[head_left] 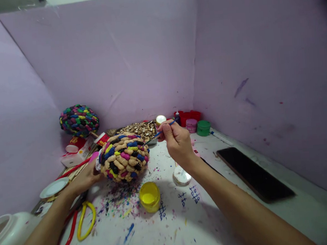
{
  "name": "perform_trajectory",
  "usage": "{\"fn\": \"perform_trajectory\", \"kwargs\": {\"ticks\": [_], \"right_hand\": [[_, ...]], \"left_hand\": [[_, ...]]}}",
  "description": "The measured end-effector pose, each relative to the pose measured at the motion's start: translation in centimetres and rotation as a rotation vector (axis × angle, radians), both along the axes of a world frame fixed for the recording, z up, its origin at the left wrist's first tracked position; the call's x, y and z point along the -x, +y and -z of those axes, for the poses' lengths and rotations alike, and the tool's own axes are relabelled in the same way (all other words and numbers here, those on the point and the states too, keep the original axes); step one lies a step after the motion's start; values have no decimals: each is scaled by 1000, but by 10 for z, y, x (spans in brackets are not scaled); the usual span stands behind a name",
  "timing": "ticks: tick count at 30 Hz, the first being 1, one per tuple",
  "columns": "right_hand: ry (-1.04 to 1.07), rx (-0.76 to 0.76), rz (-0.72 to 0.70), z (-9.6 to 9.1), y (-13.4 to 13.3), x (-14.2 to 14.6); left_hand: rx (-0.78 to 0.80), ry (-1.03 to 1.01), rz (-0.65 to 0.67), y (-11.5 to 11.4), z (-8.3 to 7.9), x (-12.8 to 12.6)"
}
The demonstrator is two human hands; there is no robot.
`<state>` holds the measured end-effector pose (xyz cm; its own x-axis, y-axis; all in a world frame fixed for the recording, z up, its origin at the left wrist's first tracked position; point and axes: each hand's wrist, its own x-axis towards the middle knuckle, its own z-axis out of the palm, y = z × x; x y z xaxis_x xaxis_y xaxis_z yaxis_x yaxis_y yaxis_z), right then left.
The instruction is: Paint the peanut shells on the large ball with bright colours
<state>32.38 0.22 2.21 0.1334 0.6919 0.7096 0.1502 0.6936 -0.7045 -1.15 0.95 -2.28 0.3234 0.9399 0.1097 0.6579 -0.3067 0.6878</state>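
Note:
A rounded craft piece covered in peanut shells (123, 157) sits at the middle left, some shells painted blue, yellow, pink and black, the others bare tan. My left hand (95, 174) grips its left side, the fingers partly hidden behind it. In my right hand (177, 140) is a thin blue paintbrush (160, 132), pinched between thumb and fingers. The brush tip reaches the right side of the craft piece; whether it touches, I cannot tell. Just in front stands an uncapped jar of yellow paint (150, 197). A round white lid (181, 175) lies below my right hand.
A fully painted shell-covered piece (79, 121) rests on boxes at the back left. Behind are a tray of shells (141, 130), a pink jar (191, 125) and a green jar (203, 128). A black phone (255, 172) lies right; scissors (86, 221) and a white tub (14, 233) are left.

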Motion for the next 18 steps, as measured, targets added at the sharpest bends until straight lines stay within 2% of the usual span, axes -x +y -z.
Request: {"fn": "perform_trajectory", "kwargs": {"ticks": [3,7,9,11,15,18], "right_hand": [[73,41,-57,-2,-2,1],[142,114,-160,-13,-9,-4],[-4,164,-174,-20,-15,-7],[-241,198,-192,-25,-23,-8],[-720,236,-396,-27,-39,0],[-957,282,-500,-28,-46,4]], "left_hand": [[0,11,-8,1,0,1],[-9,43,-9,0,-2,0],[-10,46,-13,-1,-4,-3],[-9,43,-18,-2,-6,-5],[-16,56,-14,-2,-5,-4],[-18,61,-3,0,-2,0]]}}
